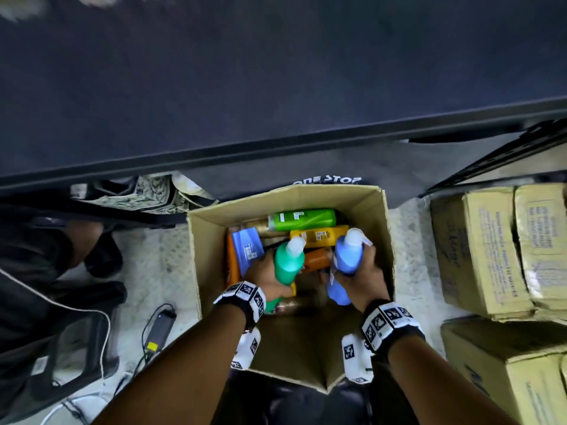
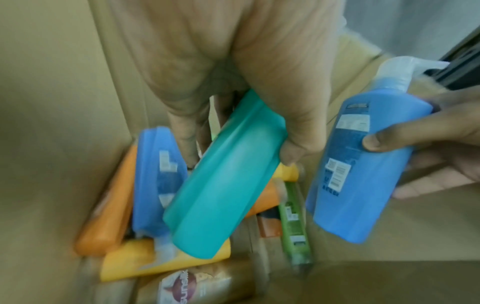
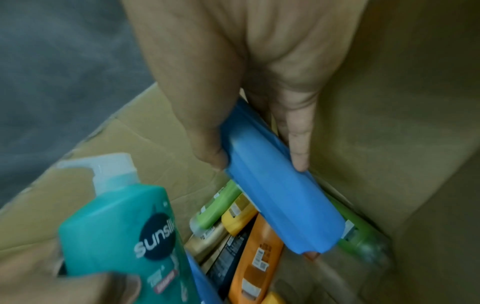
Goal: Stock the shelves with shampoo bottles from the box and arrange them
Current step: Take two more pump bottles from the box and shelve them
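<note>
Box (image 1: pixel 372 210) on floor: approx. a dozen bottles lying loose inside. My left hand (image 1: pixel 266 279) grips teal bottle (image 1: pixel 288 262); right hand (image 1: pixel 362 279) grips blue bottle (image 1: pixel 346 256), both above pile.

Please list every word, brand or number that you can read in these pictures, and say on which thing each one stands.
"sunsil", cut off: on the teal bottle that the left hand grips.
"suns", partly blurred: on the brown bottle lying in the box.
"ONE STOP", upside down: on the dark fabric behind the box.
Barcode labels, blue bottle back label, side cartons: too blurred.
</note>
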